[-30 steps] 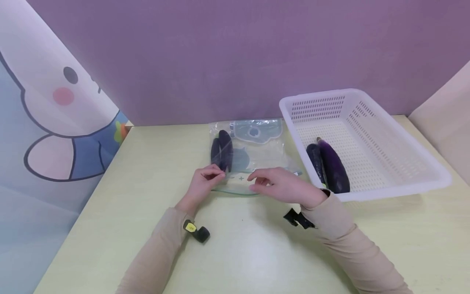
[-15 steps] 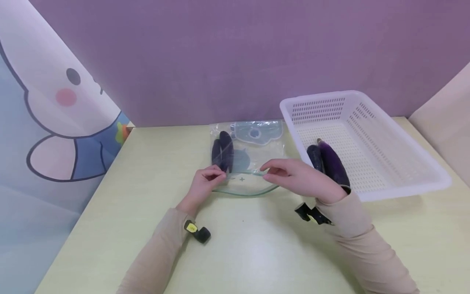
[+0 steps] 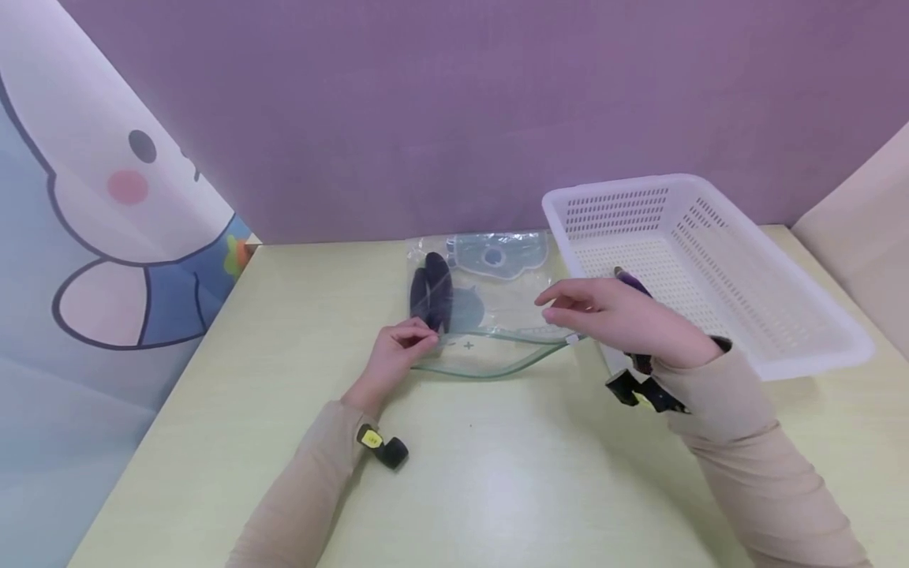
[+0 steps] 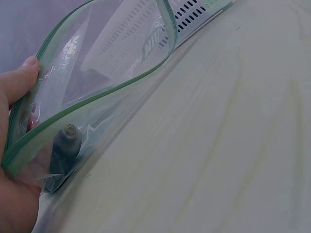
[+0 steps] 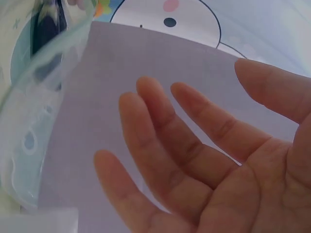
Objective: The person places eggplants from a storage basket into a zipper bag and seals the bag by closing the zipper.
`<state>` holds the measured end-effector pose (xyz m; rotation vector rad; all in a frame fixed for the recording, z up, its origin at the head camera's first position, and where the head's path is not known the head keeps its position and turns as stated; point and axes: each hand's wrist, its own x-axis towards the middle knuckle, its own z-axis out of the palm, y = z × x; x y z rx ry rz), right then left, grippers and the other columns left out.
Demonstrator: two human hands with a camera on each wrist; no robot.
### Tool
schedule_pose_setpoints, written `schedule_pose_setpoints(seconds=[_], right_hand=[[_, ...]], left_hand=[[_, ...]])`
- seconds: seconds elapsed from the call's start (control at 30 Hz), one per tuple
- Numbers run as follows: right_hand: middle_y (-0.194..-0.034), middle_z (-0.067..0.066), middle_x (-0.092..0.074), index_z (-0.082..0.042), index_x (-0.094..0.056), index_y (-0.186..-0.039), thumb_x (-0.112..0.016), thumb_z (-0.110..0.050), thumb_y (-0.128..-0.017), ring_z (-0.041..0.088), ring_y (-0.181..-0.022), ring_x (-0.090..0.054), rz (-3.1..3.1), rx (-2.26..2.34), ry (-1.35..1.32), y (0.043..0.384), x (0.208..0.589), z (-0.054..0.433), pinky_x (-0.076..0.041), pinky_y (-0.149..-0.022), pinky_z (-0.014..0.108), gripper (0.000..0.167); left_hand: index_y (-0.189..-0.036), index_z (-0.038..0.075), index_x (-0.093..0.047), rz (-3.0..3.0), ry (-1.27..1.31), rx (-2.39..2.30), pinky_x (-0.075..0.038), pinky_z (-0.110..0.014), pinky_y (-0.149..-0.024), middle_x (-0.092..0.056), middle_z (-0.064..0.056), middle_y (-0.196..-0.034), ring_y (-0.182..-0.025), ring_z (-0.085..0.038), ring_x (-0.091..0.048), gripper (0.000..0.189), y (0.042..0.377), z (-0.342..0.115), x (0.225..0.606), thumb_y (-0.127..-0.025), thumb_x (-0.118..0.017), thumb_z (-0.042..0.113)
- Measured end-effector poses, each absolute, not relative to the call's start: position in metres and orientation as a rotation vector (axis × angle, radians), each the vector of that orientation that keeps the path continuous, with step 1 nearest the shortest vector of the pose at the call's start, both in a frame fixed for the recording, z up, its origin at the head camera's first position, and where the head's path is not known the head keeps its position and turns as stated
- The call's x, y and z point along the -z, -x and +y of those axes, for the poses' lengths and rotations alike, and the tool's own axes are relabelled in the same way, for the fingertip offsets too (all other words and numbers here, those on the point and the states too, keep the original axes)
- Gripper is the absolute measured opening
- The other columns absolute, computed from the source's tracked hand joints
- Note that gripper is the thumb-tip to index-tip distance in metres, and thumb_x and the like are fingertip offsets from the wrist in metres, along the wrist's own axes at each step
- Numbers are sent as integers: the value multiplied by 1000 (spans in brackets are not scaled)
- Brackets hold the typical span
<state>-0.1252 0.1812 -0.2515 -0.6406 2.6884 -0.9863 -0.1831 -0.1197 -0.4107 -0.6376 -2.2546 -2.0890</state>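
In the head view, a clear zip bag [image 3: 507, 304] with a green-edged mouth lies on the table, two dark eggplants [image 3: 439, 288] along its left side. My left hand [image 3: 394, 351] pinches the left end of the mouth. The left wrist view shows the mouth gaping and an eggplant's end [image 4: 67, 150] inside. My right hand [image 3: 625, 319] hovers between the bag and the white basket [image 3: 817, 367], holding nothing. Its fingers are spread and slightly bent in the right wrist view. Behind that hand, part of a purple eggplant [image 3: 634, 282] shows in the basket.
The slotted basket stands at the right of the pale table [image 3: 469, 481], close against the bag's right side. A purple backdrop [image 3: 426, 118] rises behind the table. A cloth with a cartoon print [image 3: 106, 229] hangs at the left.
My right hand has moved right and away from the bag's mouth toward the basket. The mouth's front edge now stands farther apart from its back edge. My left hand keeps its pinch.
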Motion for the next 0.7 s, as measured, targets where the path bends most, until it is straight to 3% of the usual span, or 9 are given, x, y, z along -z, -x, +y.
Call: schedule_pose_setpoints(seconds=[0.2,0.33,0.47,0.7], right_hand=[[-110,3,-67,-13,-61,-122,-53,-32,-97,20,-105,-60,2677,1002,551,132,242,200,-44,-92,43,33],[-108,4,-67,-7,-58,-123,-50,-27,-98,18,-102,-61,2605,1097,520,142,241,218,-47,-92,34,33],[-98,-1,-66,4,-52,-125,-47,-19,-99,9,-92,-64,2507,1263,469,155,246,239,-51,-83,20,35],[-93,-8,-65,5,-49,-126,-47,-24,-100,5,-89,-63,2492,1297,329,169,256,264,-50,-81,19,39]], left_hand=[[-89,-21,-61,-2223,649,2112,-48,-15,-68,-63,0,-79,-74,-5,-56,27,184,-119,413,-81,-71,3],[-89,-22,-60,-2231,653,2100,-47,-15,-67,-63,8,-78,-73,-4,-56,21,184,-120,413,-82,-68,-3],[-89,-23,-60,-2227,662,2089,-47,-15,-67,-62,12,-78,-73,-4,-55,17,184,-120,411,-81,-66,-8],[-89,-23,-60,-2269,647,2042,-44,-14,-64,-60,16,-75,-71,-2,-53,14,183,-119,410,-81,-63,-13]])
